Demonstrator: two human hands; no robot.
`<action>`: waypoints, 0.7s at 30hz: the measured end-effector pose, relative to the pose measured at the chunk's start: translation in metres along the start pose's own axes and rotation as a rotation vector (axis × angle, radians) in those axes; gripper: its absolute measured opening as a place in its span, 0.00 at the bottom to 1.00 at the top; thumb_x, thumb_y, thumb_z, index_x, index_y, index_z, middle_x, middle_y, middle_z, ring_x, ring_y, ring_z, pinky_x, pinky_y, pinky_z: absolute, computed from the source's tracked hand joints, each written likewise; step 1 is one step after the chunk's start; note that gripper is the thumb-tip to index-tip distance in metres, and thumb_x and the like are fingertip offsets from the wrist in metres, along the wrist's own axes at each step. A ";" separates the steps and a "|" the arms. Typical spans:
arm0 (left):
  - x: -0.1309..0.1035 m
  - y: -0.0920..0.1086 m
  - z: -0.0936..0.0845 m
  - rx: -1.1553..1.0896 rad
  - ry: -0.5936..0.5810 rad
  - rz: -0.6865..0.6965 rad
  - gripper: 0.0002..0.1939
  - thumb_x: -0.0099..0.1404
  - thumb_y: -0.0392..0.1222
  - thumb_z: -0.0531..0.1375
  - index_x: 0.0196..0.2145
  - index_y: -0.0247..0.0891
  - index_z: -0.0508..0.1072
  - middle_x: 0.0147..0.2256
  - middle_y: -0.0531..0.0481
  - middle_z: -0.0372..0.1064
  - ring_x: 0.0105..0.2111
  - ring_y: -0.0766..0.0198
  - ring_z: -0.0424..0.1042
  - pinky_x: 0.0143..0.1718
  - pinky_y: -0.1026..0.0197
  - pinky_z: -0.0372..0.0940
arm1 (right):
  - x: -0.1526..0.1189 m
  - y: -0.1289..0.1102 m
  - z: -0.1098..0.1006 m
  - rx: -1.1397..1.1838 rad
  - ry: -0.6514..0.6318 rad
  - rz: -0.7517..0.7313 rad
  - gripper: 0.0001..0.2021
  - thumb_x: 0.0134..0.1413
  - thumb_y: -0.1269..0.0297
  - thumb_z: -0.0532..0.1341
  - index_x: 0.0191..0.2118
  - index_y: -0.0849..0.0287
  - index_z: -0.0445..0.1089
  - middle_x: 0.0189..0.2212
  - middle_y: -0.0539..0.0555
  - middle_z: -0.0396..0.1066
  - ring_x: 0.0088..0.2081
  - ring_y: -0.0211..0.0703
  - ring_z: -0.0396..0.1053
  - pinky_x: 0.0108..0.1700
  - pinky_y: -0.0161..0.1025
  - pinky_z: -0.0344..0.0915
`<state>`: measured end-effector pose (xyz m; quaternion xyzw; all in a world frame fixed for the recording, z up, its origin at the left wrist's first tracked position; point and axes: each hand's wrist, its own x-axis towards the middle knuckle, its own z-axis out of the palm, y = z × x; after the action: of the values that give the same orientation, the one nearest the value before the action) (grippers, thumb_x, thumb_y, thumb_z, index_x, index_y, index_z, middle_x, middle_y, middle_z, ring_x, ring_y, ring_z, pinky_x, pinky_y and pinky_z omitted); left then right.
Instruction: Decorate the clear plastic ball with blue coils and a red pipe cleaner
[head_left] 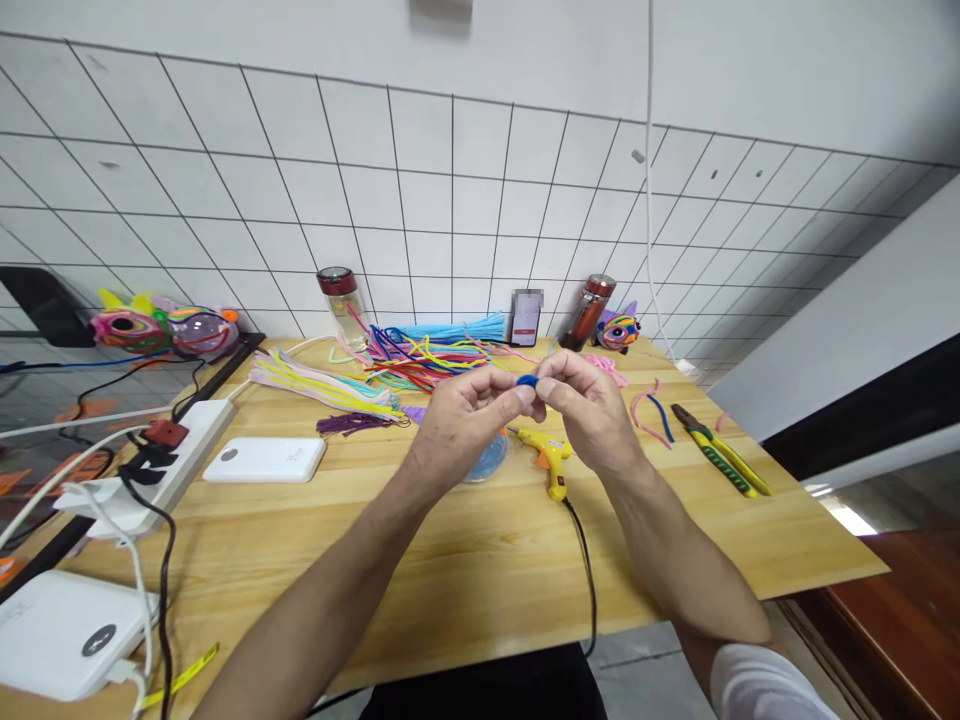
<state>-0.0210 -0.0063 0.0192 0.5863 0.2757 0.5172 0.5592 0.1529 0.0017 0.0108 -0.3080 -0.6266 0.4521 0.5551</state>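
A small blue fuzzy piece is pinched between my two hands above the middle of the table. My left hand grips its left side with thumb and index finger. The fingertips of my right hand close on its right side. Just below and behind my left hand is a round, clear bluish object, partly hidden. A yellow glue gun lies under my right hand, its black cord running to the table's front edge.
Colourful pipe cleaners are heaped at the back, near a glass bottle, a phone and a red flask. Pliers lie right. A white power bank and power strip are left.
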 end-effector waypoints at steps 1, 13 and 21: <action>0.000 0.000 0.000 0.016 0.009 0.007 0.09 0.62 0.44 0.71 0.33 0.36 0.79 0.27 0.53 0.75 0.23 0.71 0.66 0.26 0.66 0.62 | 0.002 -0.001 -0.002 0.000 -0.014 0.020 0.10 0.61 0.56 0.69 0.35 0.55 0.73 0.27 0.47 0.72 0.29 0.39 0.68 0.34 0.37 0.64; -0.006 0.009 0.001 0.086 0.171 0.089 0.16 0.59 0.52 0.73 0.31 0.38 0.77 0.27 0.51 0.76 0.27 0.67 0.71 0.29 0.64 0.65 | -0.061 0.050 -0.046 -1.370 -0.115 0.781 0.24 0.70 0.42 0.56 0.40 0.58 0.78 0.41 0.65 0.83 0.48 0.61 0.80 0.47 0.46 0.66; -0.023 0.003 0.000 0.134 0.181 0.010 0.19 0.58 0.57 0.72 0.32 0.37 0.76 0.29 0.51 0.77 0.24 0.70 0.64 0.26 0.65 0.59 | -0.069 0.085 -0.035 -1.334 0.009 0.818 0.25 0.67 0.46 0.61 0.45 0.68 0.79 0.47 0.79 0.81 0.55 0.69 0.78 0.54 0.52 0.67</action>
<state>-0.0291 -0.0277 0.0155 0.5749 0.3561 0.5511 0.4889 0.1907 -0.0180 -0.0960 -0.7849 -0.6001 0.1475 0.0446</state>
